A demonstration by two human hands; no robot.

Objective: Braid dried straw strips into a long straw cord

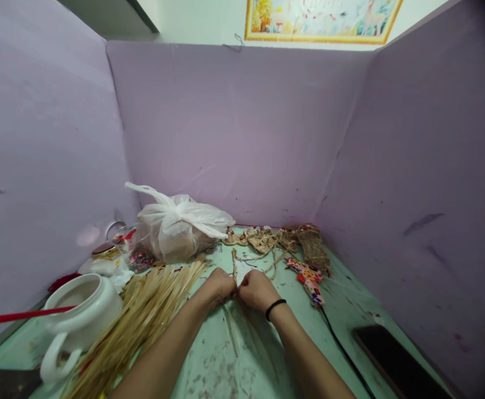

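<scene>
Knuckle to knuckle above the middle of the table, my left hand (221, 285) and my right hand (259, 289) are both closed on a thin straw braid (235, 265). Its plaited part runs away from me past my fingers. Loose pale straw strands (232, 332) trail from my hands toward me. The fingertips meet, so the exact crossing of the strands is hidden. A black band (274, 308) circles my right wrist. Left of my left arm lies a thick bundle of flat straw (143, 310). More braided cord (273, 266) curves on the table just beyond my hands.
A white pot (82, 316) with a red stick (30, 315) stands left. Behind are a tied plastic bag (184, 227) and woven straw pieces (261, 239). At right lie a cloth-patterned, gun-shaped tool (309, 280) with a black cord and a dark phone (396, 360). Lilac partitions (234, 133) enclose the table.
</scene>
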